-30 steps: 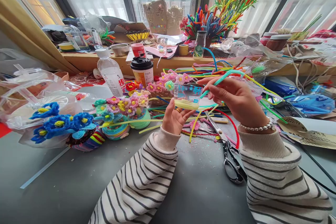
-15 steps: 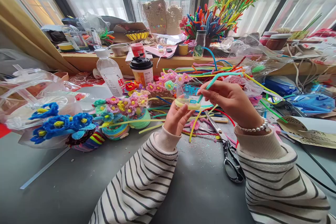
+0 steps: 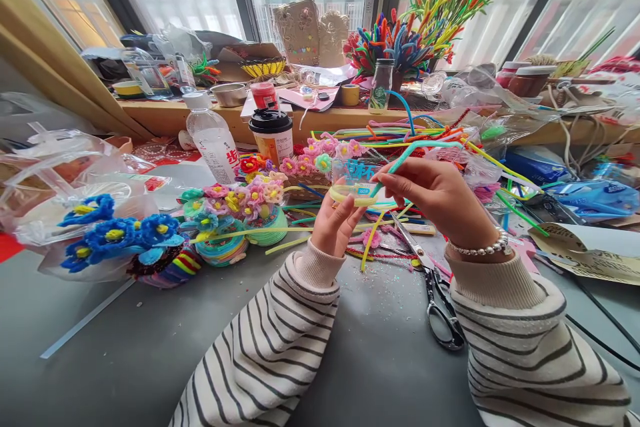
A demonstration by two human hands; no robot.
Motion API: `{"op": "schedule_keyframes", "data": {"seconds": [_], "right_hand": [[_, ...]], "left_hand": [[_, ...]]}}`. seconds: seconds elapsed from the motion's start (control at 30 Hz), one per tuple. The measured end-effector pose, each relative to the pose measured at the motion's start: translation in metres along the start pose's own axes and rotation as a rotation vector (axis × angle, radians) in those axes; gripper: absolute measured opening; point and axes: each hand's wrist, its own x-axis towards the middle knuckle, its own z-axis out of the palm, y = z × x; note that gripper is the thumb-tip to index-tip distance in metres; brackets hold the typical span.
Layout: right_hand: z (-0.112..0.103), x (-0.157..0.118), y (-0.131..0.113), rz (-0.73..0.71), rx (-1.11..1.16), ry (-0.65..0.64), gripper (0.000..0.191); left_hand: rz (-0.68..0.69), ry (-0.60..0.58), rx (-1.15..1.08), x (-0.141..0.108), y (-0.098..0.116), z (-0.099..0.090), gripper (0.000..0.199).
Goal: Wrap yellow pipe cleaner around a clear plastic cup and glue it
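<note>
My left hand [image 3: 336,219] grips a small clear plastic cup [image 3: 351,177] with blue print. Pale yellow pipe cleaner [image 3: 345,197] runs around the cup near its lower end. In my right hand [image 3: 430,197], thumb and fingers pinch a turquoise pipe cleaner [image 3: 407,150]; its near end meets the cup's right side, and the rest bends away over my hand to the right. Below my hands lie black-handled scissors [image 3: 440,310], blades pointing up and left, and a loose yellow pipe cleaner [image 3: 371,240].
Blue fuzzy flowers [image 3: 120,233] and pots wrapped in pipe cleaner [image 3: 220,247] stand on the left. Behind are a water bottle [image 3: 213,137] and a lidded paper cup [image 3: 271,133]. Assorted pipe cleaners [image 3: 380,133] lie beyond my hands; a patterned paper [image 3: 575,250] is at right.
The plastic cup has turned slightly in my left hand, so more of its blue print shows and its label sits further left. My right hand has moved slightly left with the turquoise pipe cleaner.
</note>
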Motion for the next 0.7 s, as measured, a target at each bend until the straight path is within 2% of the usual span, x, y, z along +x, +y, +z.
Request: {"op": "schedule_keyframes", "data": {"seconds": [0.1,0.3,0.53,0.7], "right_hand": [[0.0048,0.001,0.0015,0.023,-0.002,-0.016,0.02],[0.0083,0.0009,0.0043,-0.001,0.051,0.053,0.022],[0.0038,0.0004,0.0076,-0.081,-0.175,0.121,0.021],[0.001,0.0017,0.007,-0.122,-0.242,0.098,0.023]], "left_hand": [[-0.003,0.007,0.013,-0.0002,0.0002,0.0012,0.044],[-0.006,-0.003,0.056,0.0,-0.0008,-0.0005,0.039],[-0.041,-0.009,0.057,-0.0012,-0.0002,-0.0007,0.046],[-0.074,-0.04,0.104,0.0005,-0.0022,-0.0025,0.045]]}}
